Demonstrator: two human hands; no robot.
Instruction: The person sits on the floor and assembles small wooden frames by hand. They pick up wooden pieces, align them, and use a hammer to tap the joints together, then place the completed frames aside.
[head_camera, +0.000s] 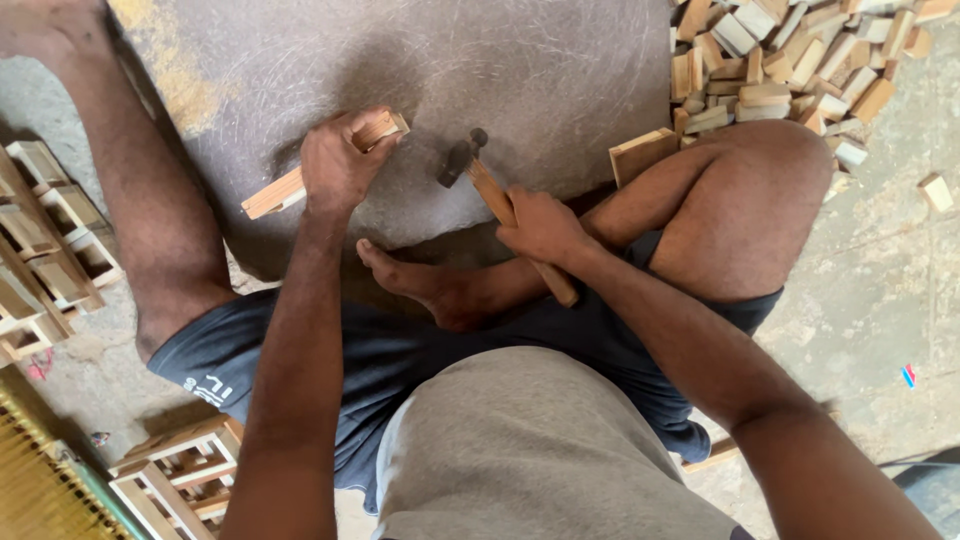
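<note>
A seated person's left hand (335, 165) clamps its fingers around a wooden strip (320, 165) lying on a grey slab (540, 70). The right hand (540, 228) grips a hammer (505, 205), its head just beside the strip. Bare slab lies beyond; wooden blocks (790, 60) crowd its right edge.

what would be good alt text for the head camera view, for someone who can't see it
Seen from above, a person sitting on the floor grips a light wooden strip in the left hand and a wooden-handled hammer with a dark metal head in the right hand, both over a round grey stone slab. A pile of small pale wooden blocks lies at upper right.
</note>
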